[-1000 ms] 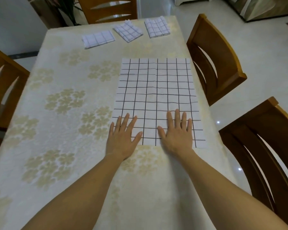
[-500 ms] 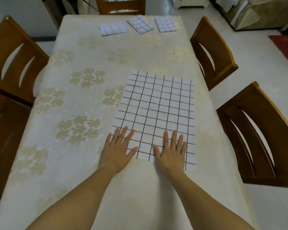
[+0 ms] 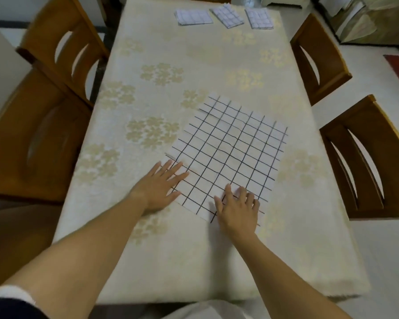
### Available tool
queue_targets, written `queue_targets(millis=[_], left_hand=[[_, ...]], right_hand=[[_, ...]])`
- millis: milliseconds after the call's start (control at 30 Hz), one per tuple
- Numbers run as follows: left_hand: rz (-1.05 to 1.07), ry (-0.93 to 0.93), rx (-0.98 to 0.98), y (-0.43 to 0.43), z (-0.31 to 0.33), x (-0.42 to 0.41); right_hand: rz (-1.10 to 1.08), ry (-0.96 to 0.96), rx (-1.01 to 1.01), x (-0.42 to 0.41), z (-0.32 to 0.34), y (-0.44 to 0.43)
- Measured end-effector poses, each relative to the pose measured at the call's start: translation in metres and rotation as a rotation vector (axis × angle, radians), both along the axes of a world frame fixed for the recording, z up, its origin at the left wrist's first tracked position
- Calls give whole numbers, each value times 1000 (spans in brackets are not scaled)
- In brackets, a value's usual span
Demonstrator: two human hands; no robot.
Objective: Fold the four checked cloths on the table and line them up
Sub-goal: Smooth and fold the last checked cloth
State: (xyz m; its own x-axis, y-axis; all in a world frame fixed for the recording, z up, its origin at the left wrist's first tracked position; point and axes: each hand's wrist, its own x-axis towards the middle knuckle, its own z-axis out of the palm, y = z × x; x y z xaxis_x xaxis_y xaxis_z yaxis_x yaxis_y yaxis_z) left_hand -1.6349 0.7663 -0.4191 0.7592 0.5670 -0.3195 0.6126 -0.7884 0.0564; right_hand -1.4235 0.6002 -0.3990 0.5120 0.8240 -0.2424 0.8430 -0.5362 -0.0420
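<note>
In the head view three folded white checked cloths sit at top centre of the cream flowered worktop, and the fourth, an unfolded black-gridded white cloth, lies mid-frame under the flat, spread left hand and right hand, so its near edge likely needs pinching for the first fold.

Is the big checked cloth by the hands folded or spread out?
Spread out: the checked cloth lies flat, whole grid showing, much larger than the three folded cloths beyond.
</note>
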Motion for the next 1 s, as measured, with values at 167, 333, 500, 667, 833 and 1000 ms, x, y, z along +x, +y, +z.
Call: queue_targets(millis=[167, 333, 500, 667, 833, 1000], left_hand=[[286, -116, 34, -44, 28, 36], [461, -121, -200, -86, 6, 64], [255, -62, -119, -47, -6, 34], [6, 40, 45, -2, 8, 7], [262, -105, 86, -25, 27, 43], [475, -109, -167, -71, 6, 80]], right_hand=[[196, 123, 21, 2, -18, 1], [44, 221, -60, -33, -22, 0], [37, 202, -175, -70, 0, -9], [191, 133, 201, -45, 11, 2], [179, 145, 33, 9, -13, 18], [-22, 207, -38, -17, -22, 23]])
